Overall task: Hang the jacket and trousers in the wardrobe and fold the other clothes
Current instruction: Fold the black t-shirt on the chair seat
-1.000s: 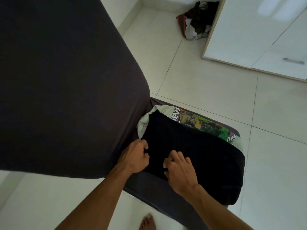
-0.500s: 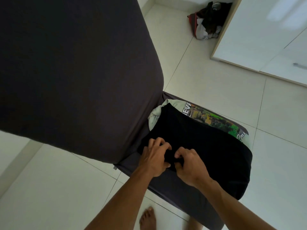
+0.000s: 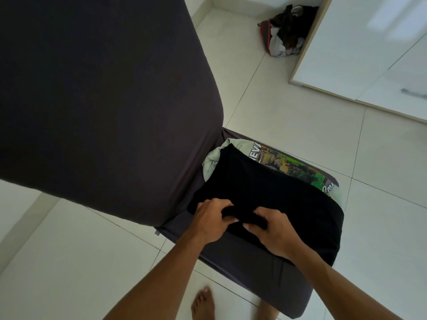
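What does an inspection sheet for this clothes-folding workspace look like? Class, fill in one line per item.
Surface: dark grey seat cushion, under the clothes.
Job's things: black garment lies over a pale printed T-shirt.
Clutter: bag of mixed clothes on the floor beside the white wardrobe.
Grip: left hand and right hand both pinch a bunched fold of the black garment.
Cables: nothing seen.
Surroundings: pale tiled floor; large dark cushion; bare foot below.
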